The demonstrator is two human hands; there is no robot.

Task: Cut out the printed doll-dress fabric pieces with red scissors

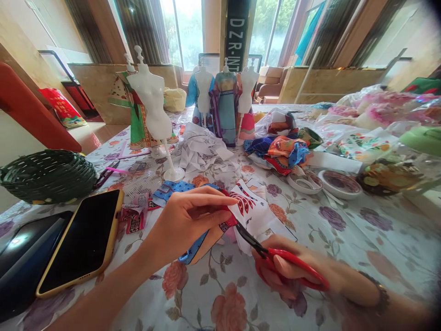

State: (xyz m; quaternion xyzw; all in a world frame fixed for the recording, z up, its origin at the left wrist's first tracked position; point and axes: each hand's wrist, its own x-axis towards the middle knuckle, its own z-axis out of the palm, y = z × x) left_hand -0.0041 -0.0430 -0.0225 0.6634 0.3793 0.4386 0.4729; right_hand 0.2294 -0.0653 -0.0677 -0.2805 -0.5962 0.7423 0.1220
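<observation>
My left hand (186, 220) pinches a piece of printed fabric (250, 209), white with red and dark patterns, near the middle of the table. Blue and tan parts of cloth (203, 243) hang below my fingers. In my right hand (292, 266) is a pair of scissors (292, 264) with red handles and black blades. The blades point up and left, and their tips reach the fabric's edge beside my left fingertips. Whether the blades are parted is hard to see. A small patterned scrap (136, 214) lies left of my left hand.
A phone (82, 239) and a dark green basket (48, 177) are at left. White dress forms (149, 96) stand behind, some clothed. Paper scraps (203, 147), colourful fabrics (279, 149), tape rolls (339, 184) and a jar with a green lid (392, 174) cover the far and right side.
</observation>
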